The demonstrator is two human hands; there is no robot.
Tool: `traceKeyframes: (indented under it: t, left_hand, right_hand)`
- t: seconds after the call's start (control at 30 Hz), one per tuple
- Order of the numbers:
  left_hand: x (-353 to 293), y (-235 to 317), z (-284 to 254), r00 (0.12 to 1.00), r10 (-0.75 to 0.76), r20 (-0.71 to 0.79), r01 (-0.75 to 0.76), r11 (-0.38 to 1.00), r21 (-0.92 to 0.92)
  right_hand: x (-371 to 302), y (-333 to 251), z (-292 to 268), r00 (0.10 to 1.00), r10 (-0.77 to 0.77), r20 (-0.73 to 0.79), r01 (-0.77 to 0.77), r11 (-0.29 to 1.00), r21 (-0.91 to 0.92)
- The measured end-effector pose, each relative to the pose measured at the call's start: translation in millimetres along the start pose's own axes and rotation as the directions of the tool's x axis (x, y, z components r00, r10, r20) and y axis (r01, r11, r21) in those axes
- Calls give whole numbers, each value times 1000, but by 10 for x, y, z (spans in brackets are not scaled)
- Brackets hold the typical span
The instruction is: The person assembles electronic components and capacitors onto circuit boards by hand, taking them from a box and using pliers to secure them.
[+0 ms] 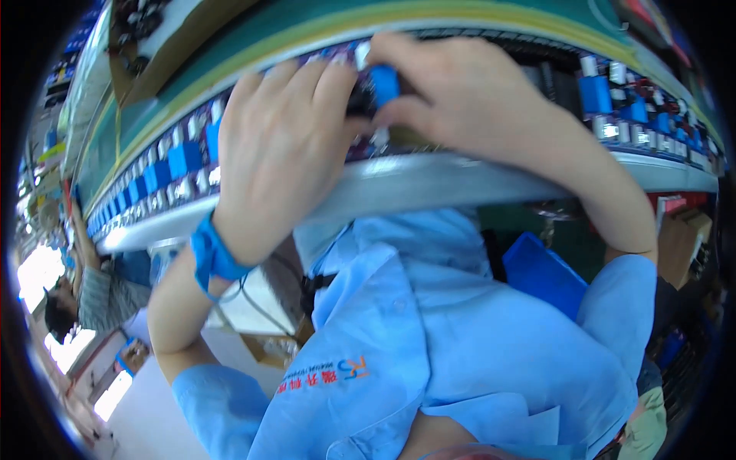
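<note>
Right hand [475, 96] straddles a small blue boxy part [386, 86] with thumb and forefinger, can't tell if pinching. Left hand [284, 146] is curled nearby, can't tell its grip either.

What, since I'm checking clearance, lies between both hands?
In the head view, a blue block and a white part show between the left hand and right hand.

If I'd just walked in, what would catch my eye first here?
First, the left hand and right hand at upper centre, with a blue block showing between them. Next, the blue wristband on the left wrist, then the row of blue and white parts running out to both sides.
</note>
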State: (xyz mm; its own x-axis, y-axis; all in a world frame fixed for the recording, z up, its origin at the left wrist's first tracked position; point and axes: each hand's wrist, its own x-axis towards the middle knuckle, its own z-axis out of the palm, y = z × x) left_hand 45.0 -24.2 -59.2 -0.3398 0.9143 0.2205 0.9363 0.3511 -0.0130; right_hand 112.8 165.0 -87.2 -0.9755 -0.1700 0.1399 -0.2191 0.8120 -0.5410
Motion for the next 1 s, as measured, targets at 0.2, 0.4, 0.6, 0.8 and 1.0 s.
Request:
traceKeyframes:
  t: [0.2,0.4,0.6,0.8,1.0]
  left_hand:
    - [-178,53,-119,994,-111,-15,108,983,-151]
    - [-308,129,-43,990,-96,-101,91,994,-53]
    - [-359,-39,73,983,147,-109,-129,979,156]
    - [-262,-199,331,852,450,-267,-439,892,103]
    - [-385,-196,338,863,434,-258,-438,898,47]
  right_hand:
    - [177,554,-812,974,-2,-225,-37,985,-168]
    - [657,1006,-1195,897,424,124,-328,827,-457]
    - [685,1277,-1090,983,-68,170,159,779,-607]
    - [645,1121,-1440,943,-3,331,227,736,-638]
    - [778,1032,-1199,877,-253,409,406,845,-348]
